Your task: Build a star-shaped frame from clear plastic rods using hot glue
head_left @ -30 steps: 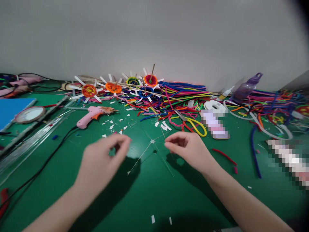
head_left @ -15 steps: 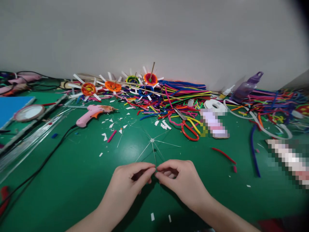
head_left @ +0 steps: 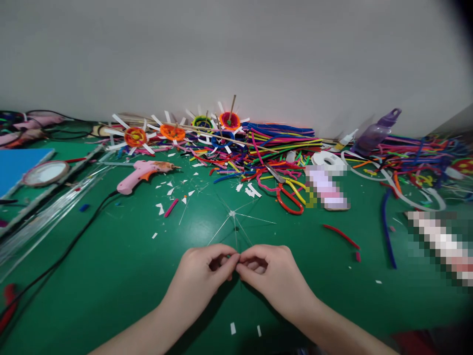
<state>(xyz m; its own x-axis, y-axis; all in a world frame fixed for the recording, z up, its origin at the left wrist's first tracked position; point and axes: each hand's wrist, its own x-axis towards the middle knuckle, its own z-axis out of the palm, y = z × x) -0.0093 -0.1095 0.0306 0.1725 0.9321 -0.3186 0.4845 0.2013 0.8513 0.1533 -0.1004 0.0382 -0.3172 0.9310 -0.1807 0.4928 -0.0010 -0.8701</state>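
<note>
A thin, pale wire frame (head_left: 232,214) shaped like a star stands over the green table, its fine spokes spreading from a whitish hub. The spoke pointing toward me runs down between my fingertips. My left hand (head_left: 207,273) pinches it with thumb and index finger. Right beside it, fingertips touching, my right hand (head_left: 271,273) pinches the same spoke. The spoke's end is mostly hidden by my fingers. White paper scraps (head_left: 233,328) lie on the table below my hands.
On the left lies a pink glue gun (head_left: 135,178) with a black cord. Scissors (head_left: 290,197) with a red handle lie right of centre. Behind are flower-like crafts (head_left: 135,136), a heap of pipe cleaners (head_left: 284,138), a tape roll (head_left: 330,161) and a purple bottle (head_left: 375,133).
My fingertips have drawn slightly closer together on the spoke, and my left hand has shifted a little to the right. The wire frame stays nearly in place.
</note>
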